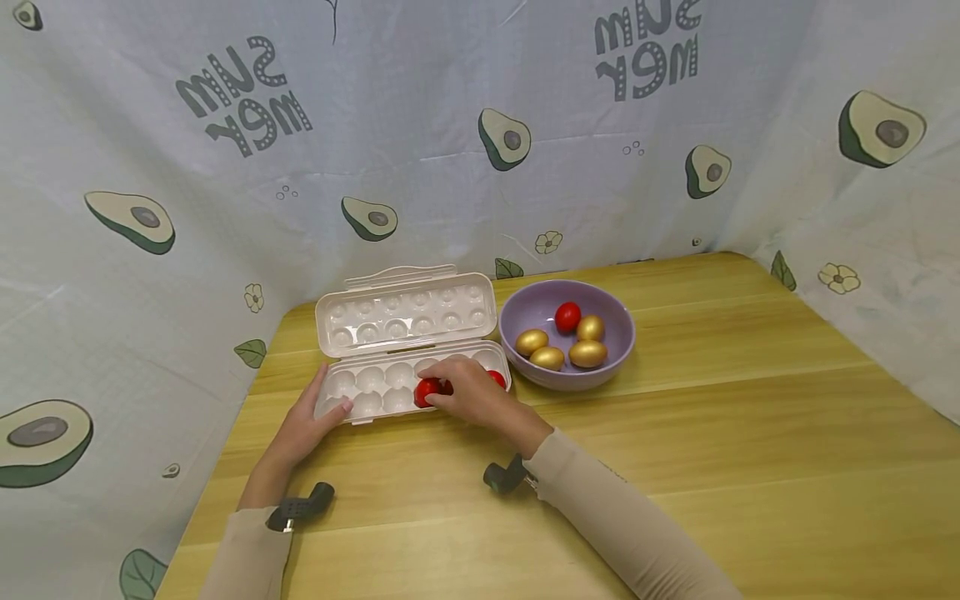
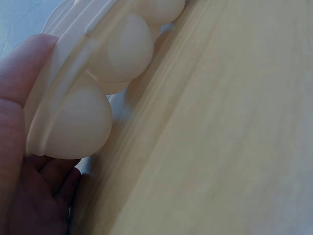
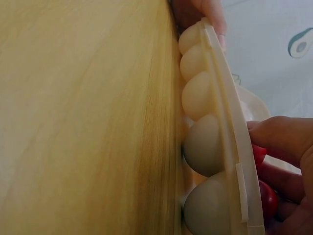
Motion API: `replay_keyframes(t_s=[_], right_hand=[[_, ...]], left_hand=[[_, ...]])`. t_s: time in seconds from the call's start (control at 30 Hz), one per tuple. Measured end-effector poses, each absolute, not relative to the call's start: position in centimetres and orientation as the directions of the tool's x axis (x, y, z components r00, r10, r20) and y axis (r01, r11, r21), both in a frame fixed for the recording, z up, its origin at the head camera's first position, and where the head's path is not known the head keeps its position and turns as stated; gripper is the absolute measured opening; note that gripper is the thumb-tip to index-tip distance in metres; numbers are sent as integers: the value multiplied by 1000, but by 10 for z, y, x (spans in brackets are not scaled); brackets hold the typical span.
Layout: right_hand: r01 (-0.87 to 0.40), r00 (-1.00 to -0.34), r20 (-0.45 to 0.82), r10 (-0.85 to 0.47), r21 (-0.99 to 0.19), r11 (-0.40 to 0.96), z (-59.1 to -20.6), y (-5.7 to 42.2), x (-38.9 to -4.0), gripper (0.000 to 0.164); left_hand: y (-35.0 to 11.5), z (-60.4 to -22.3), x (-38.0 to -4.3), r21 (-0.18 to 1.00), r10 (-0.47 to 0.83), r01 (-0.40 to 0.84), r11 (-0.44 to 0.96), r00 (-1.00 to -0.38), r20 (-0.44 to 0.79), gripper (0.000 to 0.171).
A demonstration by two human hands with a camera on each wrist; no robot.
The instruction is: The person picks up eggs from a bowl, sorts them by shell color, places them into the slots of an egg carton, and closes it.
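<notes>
A pale plastic egg carton (image 1: 384,404) lies open on the table, its dimpled lid (image 1: 405,312) folded back. My left hand (image 1: 303,425) grips the left end, thumb over the front rim and fingers around the end wall, as the left wrist view shows. With thumb and fingers my right hand (image 1: 472,396) pinches a red egg (image 1: 426,392) at the front row of cups. Another red egg (image 3: 268,200) shows behind the rim in the right wrist view, close to that palm. One more red egg (image 1: 497,378) sits at the carton's right end, partly hidden by the hand.
Right of the carton stands a purple bowl (image 1: 573,382) holding one red egg (image 1: 567,317) and several golden eggs (image 1: 588,353). The wooden table (image 1: 750,400) runs on to the right. Behind hangs a cloth (image 1: 420,125) printed with avocados.
</notes>
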State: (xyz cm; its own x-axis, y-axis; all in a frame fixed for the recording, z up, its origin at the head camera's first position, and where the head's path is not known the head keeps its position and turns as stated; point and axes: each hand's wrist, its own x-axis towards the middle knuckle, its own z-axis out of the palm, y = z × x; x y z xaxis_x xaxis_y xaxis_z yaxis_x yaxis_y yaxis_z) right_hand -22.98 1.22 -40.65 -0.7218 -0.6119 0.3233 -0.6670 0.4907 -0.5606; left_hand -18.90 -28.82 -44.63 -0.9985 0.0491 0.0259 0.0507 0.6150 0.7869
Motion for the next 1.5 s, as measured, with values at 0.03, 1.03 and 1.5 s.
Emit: replay_keyframes(t_s=[0.03,1.03,1.5], right_hand=[[-663,-724,319,-612,-566,490,-406,12,-230,35],[-602,-762,308,-569,-662,448,-403,16,-231,35],[-546,-804,295,-516,-710,445,-388,31,-236,37]], left_hand=[[-288,-446,-189,787,49,50,615,-998,25,91],[-288,-446,-189,790,47,40,611,-999,15,91],[-288,-448,-190,799,50,52,599,-998,27,90]])
